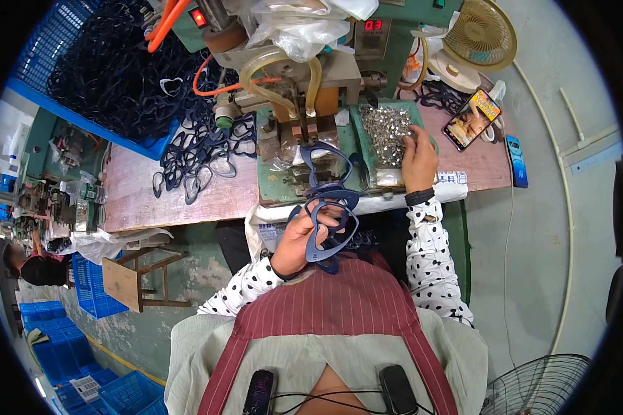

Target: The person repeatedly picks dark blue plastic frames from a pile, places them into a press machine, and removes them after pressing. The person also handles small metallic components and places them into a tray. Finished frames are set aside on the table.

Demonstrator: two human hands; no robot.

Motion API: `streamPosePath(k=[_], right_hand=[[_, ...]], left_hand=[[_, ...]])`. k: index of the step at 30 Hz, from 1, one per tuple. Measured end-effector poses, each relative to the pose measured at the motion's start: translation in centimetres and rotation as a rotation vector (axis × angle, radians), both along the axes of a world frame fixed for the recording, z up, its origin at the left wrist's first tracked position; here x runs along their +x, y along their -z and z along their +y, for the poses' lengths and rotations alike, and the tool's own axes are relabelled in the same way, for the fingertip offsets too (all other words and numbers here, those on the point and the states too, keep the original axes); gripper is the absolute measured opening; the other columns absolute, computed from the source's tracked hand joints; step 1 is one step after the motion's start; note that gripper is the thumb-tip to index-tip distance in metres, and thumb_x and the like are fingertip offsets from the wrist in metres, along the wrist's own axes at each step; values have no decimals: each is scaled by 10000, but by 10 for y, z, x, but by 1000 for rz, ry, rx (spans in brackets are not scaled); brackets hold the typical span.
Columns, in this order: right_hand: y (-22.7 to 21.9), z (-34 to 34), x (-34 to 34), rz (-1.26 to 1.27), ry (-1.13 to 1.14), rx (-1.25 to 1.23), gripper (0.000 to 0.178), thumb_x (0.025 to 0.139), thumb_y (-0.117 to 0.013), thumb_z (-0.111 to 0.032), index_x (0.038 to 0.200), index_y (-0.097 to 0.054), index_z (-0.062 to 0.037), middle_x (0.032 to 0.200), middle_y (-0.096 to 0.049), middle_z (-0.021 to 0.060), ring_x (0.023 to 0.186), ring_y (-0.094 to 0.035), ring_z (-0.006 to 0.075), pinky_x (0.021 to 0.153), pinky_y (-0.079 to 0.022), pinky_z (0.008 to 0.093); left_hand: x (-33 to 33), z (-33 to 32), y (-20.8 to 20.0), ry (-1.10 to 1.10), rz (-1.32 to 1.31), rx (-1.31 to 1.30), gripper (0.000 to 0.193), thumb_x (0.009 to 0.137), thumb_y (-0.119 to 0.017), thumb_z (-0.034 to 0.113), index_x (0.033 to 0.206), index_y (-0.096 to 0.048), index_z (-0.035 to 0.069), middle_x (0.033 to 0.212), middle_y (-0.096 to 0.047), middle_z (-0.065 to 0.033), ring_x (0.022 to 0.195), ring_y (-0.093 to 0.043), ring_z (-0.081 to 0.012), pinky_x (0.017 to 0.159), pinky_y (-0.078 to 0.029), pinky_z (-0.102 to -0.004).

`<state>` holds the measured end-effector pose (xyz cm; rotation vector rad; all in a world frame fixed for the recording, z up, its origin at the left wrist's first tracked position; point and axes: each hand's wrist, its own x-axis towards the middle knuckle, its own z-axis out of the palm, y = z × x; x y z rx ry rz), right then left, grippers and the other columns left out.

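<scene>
My left hand (296, 242) is closed around several dark blue plastic frames (333, 257), shaped like spectacle fronts with rounded openings. They hang together in a loose bunch in front of the press. The top one (311, 160) reaches up to the press head (304, 128). At the right, my right hand (420, 162) rests at the edge of a green tray (358, 142) filled with small shiny metal parts (386, 128). Its thumb and fingers are drawn together at the parts. Whatever lies between those fingertips is too small to make out.
More blue frames (204, 155) lie heaped on the pinkish table (135, 197), beside a full blue crate (38, 52). Hoses (256, 69) run around the press. Right of the tray are a lit phone (472, 119), a blue device (516, 162) and a fan (479, 34). A person (41, 266) is far left.
</scene>
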<state>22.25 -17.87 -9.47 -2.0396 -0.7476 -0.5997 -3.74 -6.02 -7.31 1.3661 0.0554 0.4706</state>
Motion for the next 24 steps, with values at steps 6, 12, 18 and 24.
streamPosePath(k=[6, 12, 18, 24], right_hand=[[8, -5, 4, 111, -15, -35, 181, 857, -610, -28, 1032, -616, -70, 898, -671, 123, 848, -628, 331, 741, -477, 416], [-11, 1, -4, -97, -82, -7, 101, 813, -658, -35, 900, -688, -78, 864, -681, 60, 839, -584, 267, 754, -459, 360], [-68, 27, -44, 472, -392, 296, 161, 825, -655, -23, 964, -736, -28, 865, -693, 109, 793, -637, 165, 728, -490, 268], [-108, 53, -81, 744, -627, 264, 271, 775, -720, -46, 1041, -671, -25, 839, -716, 57, 631, -554, 51, 567, -431, 210]], left_hand=[[-6, 21, -30, -238, 161, 486, 167, 844, -631, 56, 1001, -681, 26, 1300, -502, -136, 1175, -484, -263, 989, -391, -386], [-10, 40, -12, 218, 75, -99, 169, 900, -631, 183, 910, -664, 17, 1385, -469, -158, 1240, -484, -310, 1055, -346, -421], [5, 19, -5, 499, -227, -500, 275, 980, -550, 278, 917, -643, 26, 1315, -499, -162, 1245, -495, -367, 1080, -322, -491], [2, 28, -16, 414, -59, -406, 302, 996, -509, 326, 997, -567, 30, 1265, -535, -204, 1019, -628, -288, 943, -473, -429]])
